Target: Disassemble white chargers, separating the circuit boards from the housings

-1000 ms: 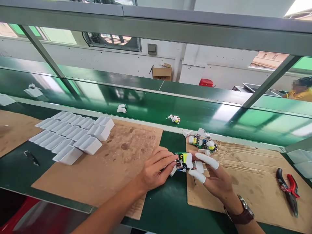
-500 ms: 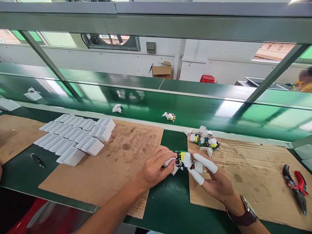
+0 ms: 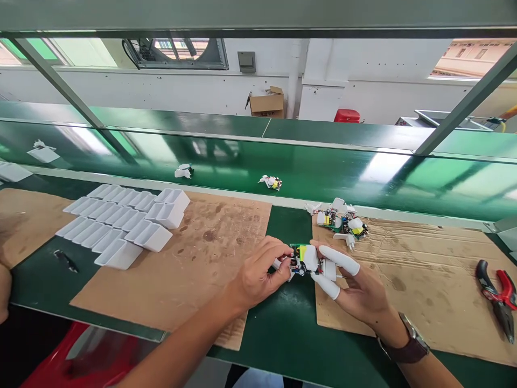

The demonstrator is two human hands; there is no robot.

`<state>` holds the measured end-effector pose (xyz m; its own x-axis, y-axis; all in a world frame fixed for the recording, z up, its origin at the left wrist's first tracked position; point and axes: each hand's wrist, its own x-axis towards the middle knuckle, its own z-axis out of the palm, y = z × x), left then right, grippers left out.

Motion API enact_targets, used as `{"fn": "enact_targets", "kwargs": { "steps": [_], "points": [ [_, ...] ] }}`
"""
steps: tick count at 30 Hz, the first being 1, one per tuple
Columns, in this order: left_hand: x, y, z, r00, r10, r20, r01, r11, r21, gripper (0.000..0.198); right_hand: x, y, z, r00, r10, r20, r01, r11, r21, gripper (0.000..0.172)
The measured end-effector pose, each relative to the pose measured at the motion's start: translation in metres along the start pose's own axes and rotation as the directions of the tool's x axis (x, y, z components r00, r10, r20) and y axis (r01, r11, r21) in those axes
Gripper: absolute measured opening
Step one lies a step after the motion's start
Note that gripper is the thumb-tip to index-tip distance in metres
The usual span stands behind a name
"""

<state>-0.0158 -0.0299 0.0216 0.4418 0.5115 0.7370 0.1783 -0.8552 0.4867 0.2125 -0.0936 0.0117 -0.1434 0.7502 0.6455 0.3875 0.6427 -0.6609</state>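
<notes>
Both my hands meet over the green bench on one small circuit board assembly (image 3: 304,260), green with a yellow part and white plastic pieces. My left hand (image 3: 258,275) pinches its left end with curled fingers. My right hand (image 3: 355,288), with white finger cots on two fingers and a watch on the wrist, grips its right end. A small pile of similar boards and white plug parts (image 3: 341,221) lies just beyond my right hand on the cardboard.
Rows of white plastic housings (image 3: 121,221) sit on the left cardboard sheet (image 3: 194,269). Red-handled pliers (image 3: 498,293) lie at far right. Two loose assemblies (image 3: 271,182) ride the green conveyor belt (image 3: 226,161). Another person's hand (image 3: 4,291) shows at the left edge.
The view has tilted down and shifted slightly. Both hands stay on the board assembly, turning it a little. The loose parts on the belt have drifted left.
</notes>
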Motion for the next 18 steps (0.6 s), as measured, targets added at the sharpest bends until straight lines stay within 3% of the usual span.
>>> {"fn": "enact_targets", "kwargs": {
  "steps": [11, 18],
  "points": [
    [0.001, -0.004, 0.004, 0.997, -0.071, -0.023, 0.07, 0.996, -0.049, 0.022, -0.005, 0.007, 0.001, 0.993, 0.115, 0.003, -0.115, 0.99, 0.077, 0.071],
    [-0.002, -0.003, 0.005, 0.995, -0.067, -0.076, 0.064, 0.997, -0.043, 0.047, -0.002, 0.013, 0.004, 0.99, 0.141, -0.014, -0.138, 0.984, 0.108, 0.068]
  ]
}}
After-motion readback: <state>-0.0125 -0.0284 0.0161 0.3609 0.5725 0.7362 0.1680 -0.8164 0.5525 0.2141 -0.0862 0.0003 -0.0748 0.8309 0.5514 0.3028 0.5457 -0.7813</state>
